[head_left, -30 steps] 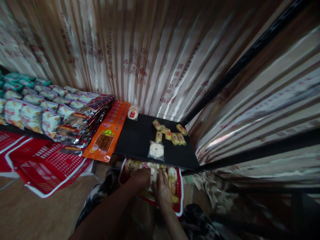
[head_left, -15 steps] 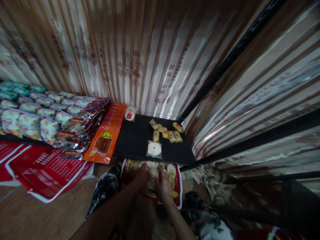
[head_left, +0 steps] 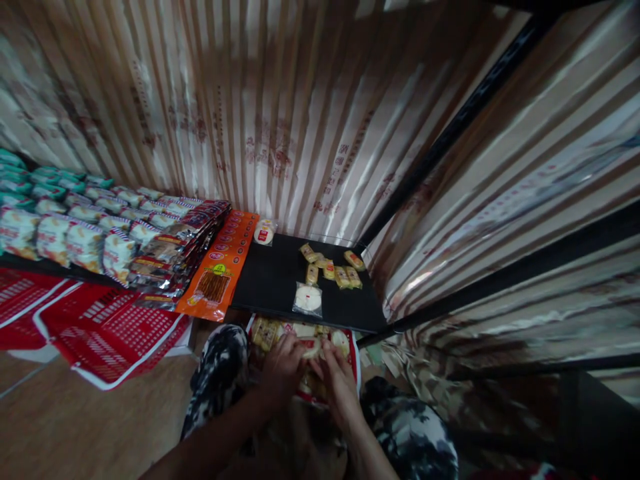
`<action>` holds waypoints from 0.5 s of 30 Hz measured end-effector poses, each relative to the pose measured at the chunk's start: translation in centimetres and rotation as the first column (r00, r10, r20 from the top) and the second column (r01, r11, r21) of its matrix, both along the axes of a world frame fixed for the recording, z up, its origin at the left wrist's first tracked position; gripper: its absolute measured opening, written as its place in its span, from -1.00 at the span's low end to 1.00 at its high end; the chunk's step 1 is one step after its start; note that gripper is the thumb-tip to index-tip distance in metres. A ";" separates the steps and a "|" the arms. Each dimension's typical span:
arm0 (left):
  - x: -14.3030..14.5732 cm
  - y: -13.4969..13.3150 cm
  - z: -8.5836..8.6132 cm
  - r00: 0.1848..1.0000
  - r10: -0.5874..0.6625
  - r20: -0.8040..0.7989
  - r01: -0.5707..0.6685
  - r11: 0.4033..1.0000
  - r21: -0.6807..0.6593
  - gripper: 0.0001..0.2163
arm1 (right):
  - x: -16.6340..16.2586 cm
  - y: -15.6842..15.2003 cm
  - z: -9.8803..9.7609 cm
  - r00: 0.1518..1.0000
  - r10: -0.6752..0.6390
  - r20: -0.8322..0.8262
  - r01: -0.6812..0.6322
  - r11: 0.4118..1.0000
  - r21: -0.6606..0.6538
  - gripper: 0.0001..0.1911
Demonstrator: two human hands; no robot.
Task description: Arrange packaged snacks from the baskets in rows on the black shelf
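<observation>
My left hand (head_left: 283, 365) and my right hand (head_left: 337, 377) are over a red basket with a white rim (head_left: 357, 367) between my knees. Between them is a round, pale wrapped cake (head_left: 311, 348) with a red label. My left fingers close on its left edge and my right fingers on its right edge. More wrapped snacks (head_left: 265, 331), yellowish and white, fill the basket; my hands hide part of them. On the black shelf (head_left: 273, 293) just beyond lies a white round cake in a clear wrapper (head_left: 308, 299), with several small yellow packets (head_left: 345, 277) behind it.
Another round wrapped cake (head_left: 263, 232) lies at the shelf's back, beside orange snack bags (head_left: 214, 287). Rows of white packets (head_left: 85, 243) and dark shiny bags (head_left: 160, 257) stand left. Red baskets (head_left: 113, 327) sit below them. Black shelf posts (head_left: 450, 133) and pleated sheeting (head_left: 280, 133) surround the shelf.
My hands have come closer together, and the round cake with the red label now shows between them. The view has shifted slightly; items on the shelf lie as before.
</observation>
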State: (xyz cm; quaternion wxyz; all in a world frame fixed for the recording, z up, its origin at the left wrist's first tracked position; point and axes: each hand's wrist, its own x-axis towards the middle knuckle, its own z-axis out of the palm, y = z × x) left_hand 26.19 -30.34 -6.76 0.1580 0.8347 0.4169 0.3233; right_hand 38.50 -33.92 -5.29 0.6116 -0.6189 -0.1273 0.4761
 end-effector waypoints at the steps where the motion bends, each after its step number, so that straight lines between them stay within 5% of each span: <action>1: -0.3 -0.3 0.1 1.000 -0.014 -0.009 0.014 0.998 0.061 -0.78 | 0.1 -0.2 0.3 1.000 -0.018 -0.009 0.018 1.000 0.001 -0.55; 8: -1.6 -1.2 0.9 0.995 -0.100 0.003 0.093 0.937 0.335 -0.79 | 1.2 -0.6 0.7 0.999 0.032 0.035 -0.031 0.999 -0.012 -0.44; 15: -1.7 -1.1 1.6 0.971 0.113 0.210 -0.143 0.981 0.134 -0.72 | -0.6 -0.1 3.4 0.999 0.035 -0.035 -0.033 0.999 0.039 -0.34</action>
